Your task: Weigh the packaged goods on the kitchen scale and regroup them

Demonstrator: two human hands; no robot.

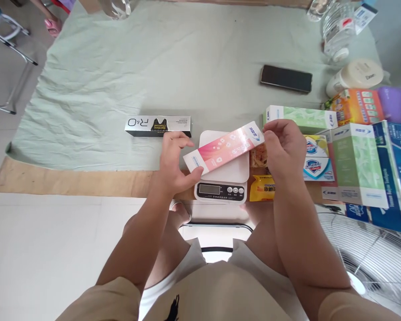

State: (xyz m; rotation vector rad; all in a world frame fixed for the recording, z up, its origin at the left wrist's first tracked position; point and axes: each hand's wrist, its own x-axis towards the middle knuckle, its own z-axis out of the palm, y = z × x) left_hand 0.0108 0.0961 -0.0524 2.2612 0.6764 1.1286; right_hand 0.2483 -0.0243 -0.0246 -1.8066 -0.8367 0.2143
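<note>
A slim pink-and-white toothpaste box (224, 148) lies slantwise over the white kitchen scale (217, 189), whose dark display shows no readable figure. At the box's left end is my left hand (177, 162), fingers and thumb spread apart, the thumb tip by the lower corner. My right hand (285, 149) is closed at the other end, with thumb and curled fingers at the box's upper right corner. Just beyond my left fingers a black-and-silver charcoal toothpaste box (158, 126) rests on the cloth.
Right of the scale lie a yellow packet (262, 188), soap boxes (317, 162), green boxes (359, 165) and blue toothpaste boxes (389, 178). A phone (286, 79), a white bottle (356, 76) and a clear bottle (337, 33) are farther back. A fan (370, 254) stands below right.
</note>
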